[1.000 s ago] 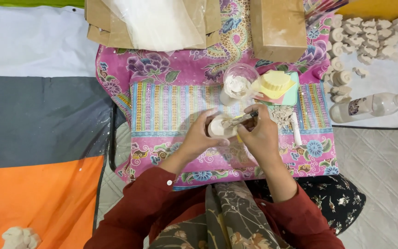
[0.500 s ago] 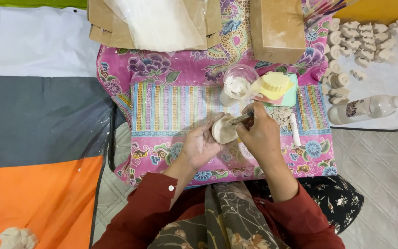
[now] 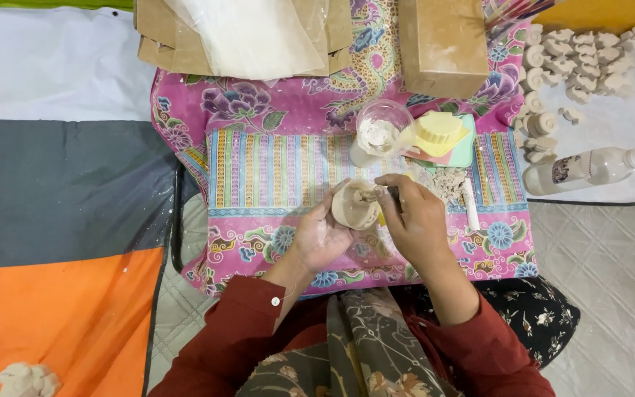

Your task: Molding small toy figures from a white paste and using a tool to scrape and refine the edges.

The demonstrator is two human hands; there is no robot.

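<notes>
My left hand (image 3: pixel 321 234) cups a small pale clay piece (image 3: pixel 352 206), round and hollowed, just above the pink patterned cloth (image 3: pixel 259 169). My right hand (image 3: pixel 417 220) grips a thin tool (image 3: pixel 373 195) whose tip touches the clay piece's rim. Both hands sit close together over the striped part of the cloth. Just beyond them stand a clear cup of pale paste (image 3: pixel 378 132) and a yellow sponge (image 3: pixel 439 129) on a green tray.
Rows of small pale clay figures (image 3: pixel 575 55) lie on white sheet at the right, with a clear bottle (image 3: pixel 589 169) below them. A cardboard box (image 3: pixel 442 44) and a paper bag (image 3: pixel 248 33) stand at the back. A clay lump (image 3: pixel 27 381) lies on the orange mat.
The clay piece has turned in my left hand and the tool tip has shifted along its rim; both hands stay in nearly the same place.
</notes>
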